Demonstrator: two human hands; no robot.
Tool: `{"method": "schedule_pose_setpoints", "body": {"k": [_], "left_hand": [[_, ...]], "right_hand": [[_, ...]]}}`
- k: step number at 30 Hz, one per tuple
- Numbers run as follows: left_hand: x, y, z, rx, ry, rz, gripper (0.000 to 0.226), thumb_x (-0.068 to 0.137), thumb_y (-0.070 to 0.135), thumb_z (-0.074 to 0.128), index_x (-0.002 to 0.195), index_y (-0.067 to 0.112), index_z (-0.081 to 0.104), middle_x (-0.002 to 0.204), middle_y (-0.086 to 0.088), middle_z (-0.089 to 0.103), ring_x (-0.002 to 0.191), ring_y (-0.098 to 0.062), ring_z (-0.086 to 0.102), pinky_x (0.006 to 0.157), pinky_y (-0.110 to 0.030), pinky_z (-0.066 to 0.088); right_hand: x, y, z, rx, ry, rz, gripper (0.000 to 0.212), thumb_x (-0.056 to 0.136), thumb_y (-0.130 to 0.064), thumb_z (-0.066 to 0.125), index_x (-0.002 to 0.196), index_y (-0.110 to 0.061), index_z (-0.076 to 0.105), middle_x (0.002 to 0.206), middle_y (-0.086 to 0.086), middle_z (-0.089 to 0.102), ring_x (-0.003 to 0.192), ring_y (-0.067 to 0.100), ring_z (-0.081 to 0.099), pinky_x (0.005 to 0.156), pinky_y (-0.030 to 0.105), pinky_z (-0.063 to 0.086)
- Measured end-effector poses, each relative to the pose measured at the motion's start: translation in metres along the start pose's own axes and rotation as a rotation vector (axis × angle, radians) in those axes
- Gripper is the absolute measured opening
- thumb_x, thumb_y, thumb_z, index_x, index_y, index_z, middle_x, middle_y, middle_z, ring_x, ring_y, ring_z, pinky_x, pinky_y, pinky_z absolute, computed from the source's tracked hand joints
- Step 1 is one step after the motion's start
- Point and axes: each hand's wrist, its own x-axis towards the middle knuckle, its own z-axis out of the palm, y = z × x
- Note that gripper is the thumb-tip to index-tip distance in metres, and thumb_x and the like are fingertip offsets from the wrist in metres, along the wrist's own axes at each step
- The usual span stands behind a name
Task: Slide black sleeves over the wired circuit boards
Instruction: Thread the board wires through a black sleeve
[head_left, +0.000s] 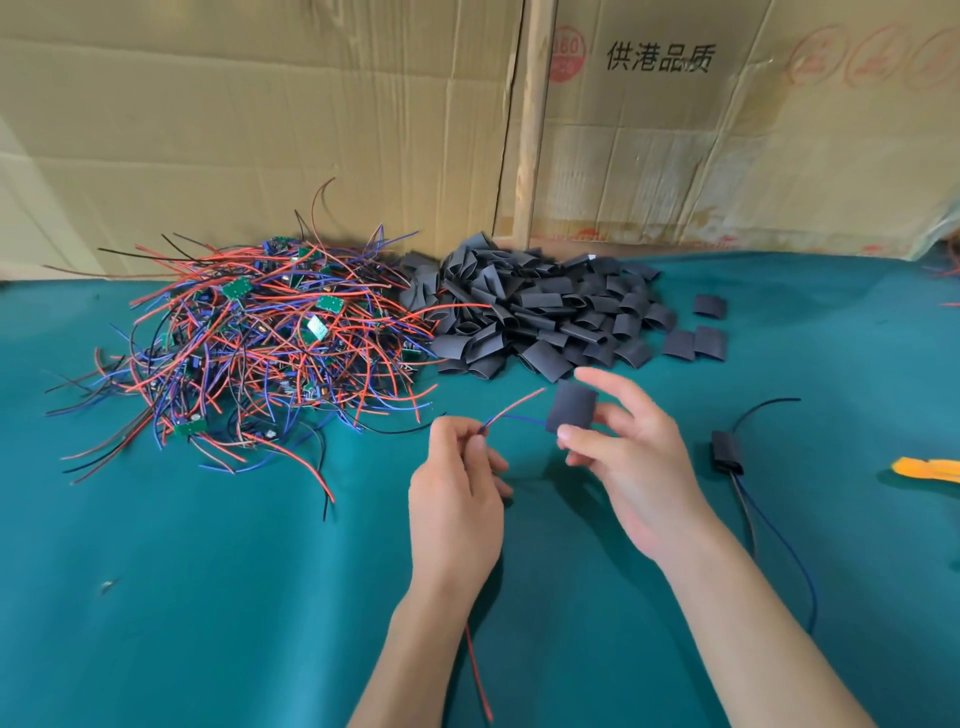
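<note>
Head view: left hand (457, 488) pinches red and blue wires (511, 410) whose ends reach a black sleeve (571, 408), pinched by right hand (631, 462) above the green cloth (208, 597).

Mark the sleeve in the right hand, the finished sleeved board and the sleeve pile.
Held sleeve (573, 407): head view, middle of its flat face.
Finished sleeved board (726, 450): head view, sleeve body.
Sleeve pile (535, 312): head view, centre of heap.
</note>
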Motion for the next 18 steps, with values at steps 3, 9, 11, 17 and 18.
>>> {"method": "schedule_pose_setpoints", "body": {"k": [3,9,11,17,18], "left_hand": [[-0.0012,0.0014,-0.0002,0.031,0.002,0.022,0.023,0.106,0.016,0.038,0.093,0.036,0.039,0.074,0.011,0.066,0.054,-0.014,0.064,0.061,-0.031,0.051],[-0.0001,-0.0021,-0.0002,0.123,0.001,0.053,0.009,0.103,0.013,0.043,0.099,0.021,0.046,0.048,0.006,0.043,0.050,-0.021,0.037,0.054,-0.039,0.030],[0.0002,-0.0019,-0.0007,0.147,-0.008,0.050,0.011,0.102,0.013,0.044,0.098,0.021,0.050,0.047,0.008,0.043,0.049,-0.018,0.034,0.055,-0.038,0.027],[0.0024,-0.0039,-0.0040,0.014,0.007,0.020,0.019,0.102,0.016,0.047,0.094,0.027,0.060,0.046,0.007,0.029,0.048,-0.018,0.025,0.052,-0.035,0.024],[0.0027,-0.0041,-0.0042,-0.015,0.009,0.012,0.018,0.103,0.019,0.048,0.092,0.027,0.059,0.046,0.008,0.030,0.047,-0.018,0.024,0.051,-0.035,0.024]], "right_hand": [[0.0022,0.0027,-0.0015,0.110,0.004,0.066,0.057,0.081,0.019,0.065,0.118,-0.024,0.072,0.081,0.010,0.063,0.069,0.027,0.070,0.061,0.027,0.056],[0.0006,0.0003,0.0019,0.030,-0.029,0.088,0.029,0.078,-0.004,0.070,0.099,-0.023,0.077,0.076,0.002,0.060,0.063,0.020,0.059,0.056,0.028,0.045],[0.0007,0.0014,0.0010,0.019,-0.011,0.091,0.025,0.079,-0.001,0.071,0.097,-0.019,0.076,0.074,0.001,0.052,0.059,0.015,0.044,0.051,0.026,0.034],[-0.0031,-0.0004,-0.0022,0.057,-0.163,0.109,0.017,0.083,0.002,0.078,0.098,-0.004,0.075,0.083,0.006,0.069,0.061,0.017,0.058,0.054,0.023,0.047],[-0.0036,-0.0011,-0.0035,0.065,-0.189,0.108,0.023,0.078,-0.002,0.082,0.100,-0.003,0.074,0.085,0.008,0.070,0.065,0.019,0.063,0.059,0.023,0.052]]}}
